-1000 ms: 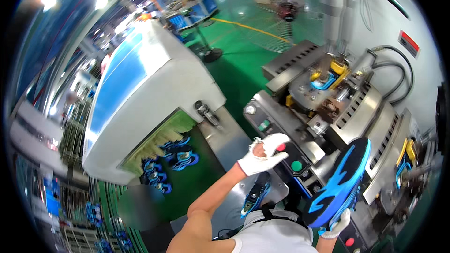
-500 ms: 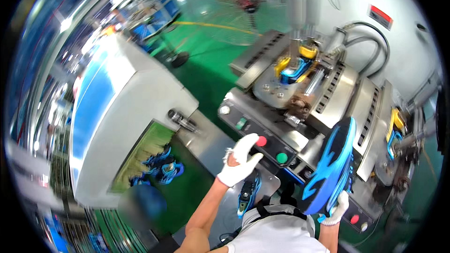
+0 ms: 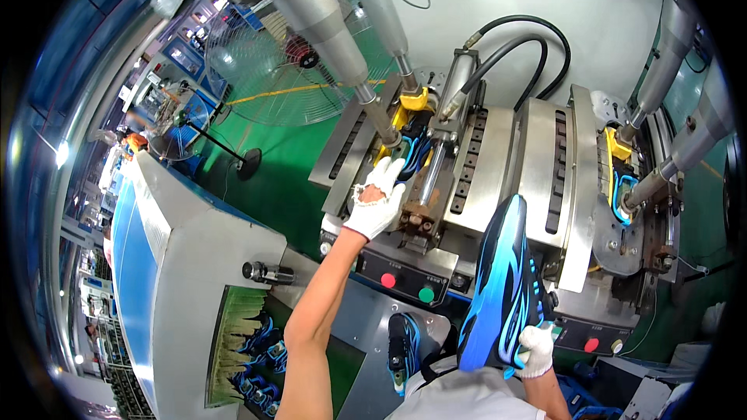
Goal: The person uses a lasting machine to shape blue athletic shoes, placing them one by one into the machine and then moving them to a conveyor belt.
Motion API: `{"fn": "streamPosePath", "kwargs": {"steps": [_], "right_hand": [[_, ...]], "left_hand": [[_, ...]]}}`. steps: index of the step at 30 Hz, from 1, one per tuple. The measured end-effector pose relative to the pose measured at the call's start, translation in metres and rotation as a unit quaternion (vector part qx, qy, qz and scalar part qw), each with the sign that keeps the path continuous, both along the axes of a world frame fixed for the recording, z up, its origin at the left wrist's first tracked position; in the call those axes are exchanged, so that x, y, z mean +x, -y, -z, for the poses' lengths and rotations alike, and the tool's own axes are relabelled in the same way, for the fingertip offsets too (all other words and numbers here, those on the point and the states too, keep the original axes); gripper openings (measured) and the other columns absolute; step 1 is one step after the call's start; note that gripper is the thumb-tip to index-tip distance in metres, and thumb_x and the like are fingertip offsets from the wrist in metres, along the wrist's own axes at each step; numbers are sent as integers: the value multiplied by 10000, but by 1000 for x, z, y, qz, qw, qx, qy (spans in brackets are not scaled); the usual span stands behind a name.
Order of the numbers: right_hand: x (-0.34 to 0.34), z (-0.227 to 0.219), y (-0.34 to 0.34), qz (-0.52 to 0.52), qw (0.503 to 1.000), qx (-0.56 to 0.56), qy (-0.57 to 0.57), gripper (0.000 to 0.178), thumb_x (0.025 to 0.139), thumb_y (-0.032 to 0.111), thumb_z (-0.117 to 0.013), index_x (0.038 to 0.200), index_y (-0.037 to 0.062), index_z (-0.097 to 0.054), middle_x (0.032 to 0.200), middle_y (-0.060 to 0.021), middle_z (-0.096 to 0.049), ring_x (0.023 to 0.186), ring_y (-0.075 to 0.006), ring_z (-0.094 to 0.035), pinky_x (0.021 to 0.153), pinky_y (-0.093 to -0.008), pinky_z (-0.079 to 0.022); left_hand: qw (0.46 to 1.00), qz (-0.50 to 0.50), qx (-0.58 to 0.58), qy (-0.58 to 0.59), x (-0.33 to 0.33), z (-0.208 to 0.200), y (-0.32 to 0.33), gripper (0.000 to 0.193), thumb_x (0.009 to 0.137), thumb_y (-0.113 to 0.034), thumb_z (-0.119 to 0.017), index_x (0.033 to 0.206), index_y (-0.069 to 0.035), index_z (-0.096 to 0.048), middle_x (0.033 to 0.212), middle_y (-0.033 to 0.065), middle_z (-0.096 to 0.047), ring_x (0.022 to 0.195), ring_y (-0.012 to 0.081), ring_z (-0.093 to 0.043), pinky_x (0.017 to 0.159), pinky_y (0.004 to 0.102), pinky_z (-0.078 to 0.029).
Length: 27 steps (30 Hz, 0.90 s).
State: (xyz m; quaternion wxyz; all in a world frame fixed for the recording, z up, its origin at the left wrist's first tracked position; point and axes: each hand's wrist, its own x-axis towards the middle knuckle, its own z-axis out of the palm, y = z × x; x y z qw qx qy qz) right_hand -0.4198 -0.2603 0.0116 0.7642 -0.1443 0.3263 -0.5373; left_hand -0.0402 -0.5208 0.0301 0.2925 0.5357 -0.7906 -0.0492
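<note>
My right hand (image 3: 537, 351), in a white glove, is closed on one end of a blue and black sneaker (image 3: 502, 288), its sole turned toward me. My left hand (image 3: 377, 201), in a white glove torn open at the back, reaches over the left station of a metal pressing machine (image 3: 471, 179) with fingers stretched out. Just beyond its fingertips a blue and black shoe (image 3: 419, 136) sits between yellow pads (image 3: 415, 99) under two grey cylinders. I cannot tell whether the fingers touch that shoe. Another sneaker (image 3: 403, 346) lies on the metal shelf near my body.
A control panel with a red button (image 3: 388, 281) and a green button (image 3: 426, 295) runs along the machine's front. The right station holds another shoe (image 3: 622, 194). At left, a grey-white housing (image 3: 206, 241) has a bristled opening with several shoes. A large fan (image 3: 288, 62) stands behind.
My left hand has moved from beside the red button forward to the shoe in the left station. The view has turned rightward. My right hand still grips the sneaker.
</note>
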Motion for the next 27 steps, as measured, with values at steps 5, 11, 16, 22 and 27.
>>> {"fn": "streamPosePath", "kwargs": {"steps": [5,11,16,22,27], "right_hand": [[-8,-32,-5,4,997,23,-76,538,854,48,-703,1352,-26,-512,1158,-173,-678,1002,-263,-710,850,-393,-627],[-18,-46,-12,2,987,100,-122,458,866,33,-686,1296,-22,-538,1103,-157,-684,951,-251,-713,822,-380,-631],[-11,-47,-2,24,982,88,-166,392,876,21,-672,1250,-19,-560,1057,-145,-690,909,-242,-716,799,-369,-634],[36,-55,40,26,987,-8,-158,315,887,7,-655,1194,-15,-587,1001,-130,-696,858,-231,-718,771,-356,-637],[167,-70,194,-38,992,-26,-121,215,901,37,-703,1114,28,-677,997,-75,-726,868,-180,-708,768,-330,-606]], "left_hand": [[992,-67,104,20,-18,24,80,610,956,-300,-647,1507,-106,-472,1516,305,-425,1338,488,-472,1085,512,-414],[980,-133,123,82,-24,58,146,477,865,-255,-721,1311,-163,-581,1248,253,-557,1110,459,-599,957,550,-488],[978,-113,138,111,-24,4,144,474,868,-320,-690,1295,-163,-556,1241,241,-577,1096,436,-632,958,539,-493],[984,-175,41,-12,21,-87,-9,498,850,-331,-701,1307,-162,-599,1264,199,-575,1111,398,-632,975,486,-504],[970,-220,-5,-107,61,-63,-160,513,778,-194,-807,1247,-93,-629,1237,165,-593,1083,341,-651,941,435,-535]]}}
